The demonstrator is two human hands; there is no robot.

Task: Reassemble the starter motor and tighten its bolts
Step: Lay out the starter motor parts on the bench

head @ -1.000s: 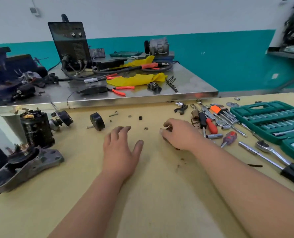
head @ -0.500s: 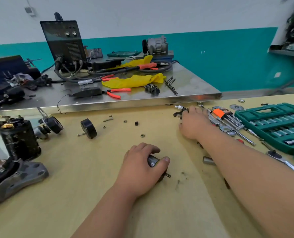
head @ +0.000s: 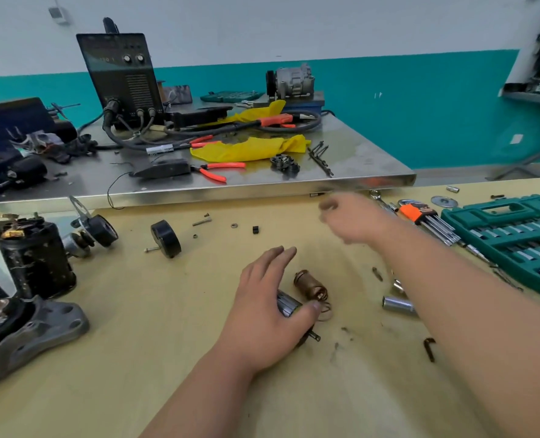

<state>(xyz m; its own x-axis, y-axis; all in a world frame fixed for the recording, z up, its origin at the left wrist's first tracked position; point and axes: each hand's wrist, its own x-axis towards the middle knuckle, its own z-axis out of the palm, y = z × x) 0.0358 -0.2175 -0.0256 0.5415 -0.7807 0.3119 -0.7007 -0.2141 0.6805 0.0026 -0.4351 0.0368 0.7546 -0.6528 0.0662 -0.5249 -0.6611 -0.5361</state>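
Head view: left hand (head: 268, 311), fingers straight, rests on a silver cylinder (head: 289, 303) beside a coppery spring (head: 311, 287); right hand (head: 354, 222) blurred, fingers unreadable; starter motor body (head: 36, 257) stands upright, far left.

The left grip (head: 262, 314), right grip (head: 354, 221) and both forearms (head: 471, 314) are bare.

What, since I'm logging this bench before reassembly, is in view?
Black cylindrical motor body: 1, black, far left, upright.
Grey cast metal housing: 1, grey, lower left.
Silver ribbed cylinder: 1, silver, under left hand.
Copper-coloured coil spring: 1, brown, beside that cylinder.
Green plastic socket case: 1, green, right edge.
Yellow cloth: 1, yellow, steel table.
Black welding machine: 1, black, steel table rear.
Left hand: 1, fingers straight, on cylinder.
Right hand: 1, blurred, raised near case.
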